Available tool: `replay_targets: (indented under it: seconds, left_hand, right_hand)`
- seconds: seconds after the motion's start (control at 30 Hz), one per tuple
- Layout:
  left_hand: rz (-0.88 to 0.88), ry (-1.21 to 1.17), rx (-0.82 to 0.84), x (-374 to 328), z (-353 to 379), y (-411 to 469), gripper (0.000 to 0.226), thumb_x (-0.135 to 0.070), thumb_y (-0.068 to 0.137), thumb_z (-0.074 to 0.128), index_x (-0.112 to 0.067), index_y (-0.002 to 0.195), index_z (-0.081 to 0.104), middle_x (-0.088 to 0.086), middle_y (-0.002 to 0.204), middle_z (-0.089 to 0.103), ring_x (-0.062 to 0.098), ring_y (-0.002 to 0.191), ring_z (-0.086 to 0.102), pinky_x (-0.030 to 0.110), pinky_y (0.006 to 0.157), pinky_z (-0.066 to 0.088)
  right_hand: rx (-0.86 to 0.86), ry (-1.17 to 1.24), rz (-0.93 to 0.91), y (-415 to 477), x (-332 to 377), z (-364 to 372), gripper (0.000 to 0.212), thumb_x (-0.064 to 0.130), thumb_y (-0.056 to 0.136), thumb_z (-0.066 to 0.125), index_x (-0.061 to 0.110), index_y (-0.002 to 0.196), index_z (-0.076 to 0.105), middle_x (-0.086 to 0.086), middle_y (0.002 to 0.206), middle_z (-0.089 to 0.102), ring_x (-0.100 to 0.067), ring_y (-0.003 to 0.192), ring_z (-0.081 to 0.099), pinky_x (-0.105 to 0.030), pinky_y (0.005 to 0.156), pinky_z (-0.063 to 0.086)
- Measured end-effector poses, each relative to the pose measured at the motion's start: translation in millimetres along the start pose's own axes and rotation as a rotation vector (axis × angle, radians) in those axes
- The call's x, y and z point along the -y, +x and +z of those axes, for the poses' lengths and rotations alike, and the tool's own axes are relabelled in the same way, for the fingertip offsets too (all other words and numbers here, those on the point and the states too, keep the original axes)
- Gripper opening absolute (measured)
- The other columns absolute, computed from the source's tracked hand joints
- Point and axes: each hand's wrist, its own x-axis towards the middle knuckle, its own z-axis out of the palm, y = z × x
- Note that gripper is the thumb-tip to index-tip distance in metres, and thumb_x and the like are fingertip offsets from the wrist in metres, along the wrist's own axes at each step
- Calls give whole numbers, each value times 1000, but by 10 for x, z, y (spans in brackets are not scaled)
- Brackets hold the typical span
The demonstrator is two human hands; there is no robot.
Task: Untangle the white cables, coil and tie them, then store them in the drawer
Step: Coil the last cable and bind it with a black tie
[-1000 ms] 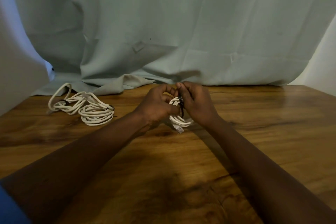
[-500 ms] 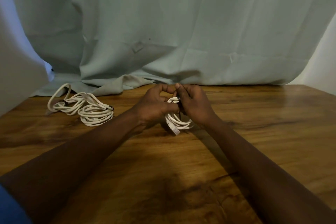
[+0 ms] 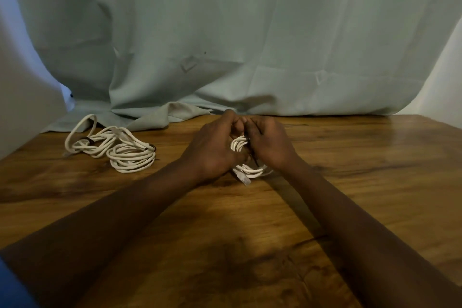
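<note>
A small coil of white cable (image 3: 241,147) sits between both hands at the middle of the wooden table (image 3: 362,182). My left hand (image 3: 212,147) grips its left side with curled fingers. My right hand (image 3: 268,144) pinches a thin dark tie (image 3: 253,159) that runs down across the coil. A clear plug (image 3: 242,177) on the cable's end sticks out below the hands. At the left, two more white coils (image 3: 117,149) lie together on the table, each with a dark tie round it. No drawer is in view.
A pale green cloth (image 3: 225,45) hangs behind the table and spills onto its far left edge. Bare wood stretches to the right and toward me.
The hands and the coil have dropped slightly toward the table, and the plug end now pokes out lower. The two coils at the left have not moved.
</note>
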Motion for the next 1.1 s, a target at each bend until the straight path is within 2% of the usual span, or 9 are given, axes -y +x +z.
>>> replay_targets:
  seconds: [0.1, 0.2, 0.3, 0.37, 0.57, 0.67, 0.87, 1.0, 1.1]
  left_hand:
    - [287, 355, -145, -13, 7, -24, 44, -34, 77, 84, -31, 107, 51, -10, 108, 49, 8, 89, 49, 27, 65, 43]
    - [555, 473, -160, 20, -5, -16, 32, -27, 82, 82, -24, 108, 63, -2, 103, 56, 14, 89, 52, 32, 70, 45]
    - [628, 454, -140, 57, -40, -10, 25, -27, 87, 79, -22, 110, 71, 0, 101, 63, 18, 91, 58, 29, 76, 40]
    - [650, 488, -134, 76, -59, 15, 24, -28, 88, 78, -21, 111, 71, 1, 103, 65, 20, 93, 60, 29, 79, 37]
    - [705, 561, -153, 96, -57, 18, 12, -32, 93, 65, -23, 100, 68, -1, 99, 62, 19, 90, 54, 33, 77, 34]
    - [516, 328, -186, 96, -83, -3, 7, -25, 89, 66, -21, 93, 62, -4, 92, 58, 14, 84, 53, 33, 73, 42]
    - [-199, -582, -175, 65, -47, 74, 13, -17, 83, 72, -12, 71, 71, 8, 70, 69, 20, 67, 64, 39, 69, 53]
    - [-428, -860, -110, 19, -67, 91, 5, -3, 86, 72, -5, 81, 71, 9, 69, 70, 20, 64, 64, 27, 58, 53]
    - [-455, -900, -121, 20, -81, 98, 18, -1, 85, 76, -9, 99, 69, 7, 74, 74, 16, 66, 70, 27, 56, 56]
  right_hand:
    - [29, 170, 139, -11, -42, 1, 44, 33, 103, 51, 15, 65, 62, -5, 55, 63, -22, 48, 58, -45, 53, 47]
    - [78, 342, 224, -19, -87, 17, 48, 38, 94, 59, -4, 71, 62, -13, 58, 58, -20, 50, 48, -37, 50, 36]
    - [96, 496, 309, -47, -75, 39, 48, 24, 105, 56, -18, 83, 60, -18, 61, 56, -20, 46, 47, -28, 44, 34]
    - [112, 583, 348, -68, -30, 33, 37, 14, 105, 55, -15, 83, 65, -16, 60, 57, -15, 42, 49, -24, 40, 37]
    - [91, 580, 398, -83, 11, 54, 47, 23, 108, 51, -13, 81, 66, -19, 57, 57, -20, 43, 49, -27, 44, 39]
    - [126, 605, 413, -111, 97, 66, 42, 18, 109, 47, -4, 77, 63, -9, 48, 53, -15, 36, 46, -21, 37, 34]
    - [58, 441, 201, -104, 195, 108, 47, 30, 109, 46, -5, 83, 62, -5, 49, 55, -15, 39, 47, -24, 42, 37]
    - [-35, 219, 14, -118, 187, 92, 39, 29, 108, 50, 8, 78, 64, 0, 52, 62, -8, 41, 57, -27, 47, 46]
    - [-49, 323, 55, -109, 180, 91, 14, 28, 107, 53, 23, 93, 54, 2, 63, 65, -8, 46, 61, -27, 45, 46]
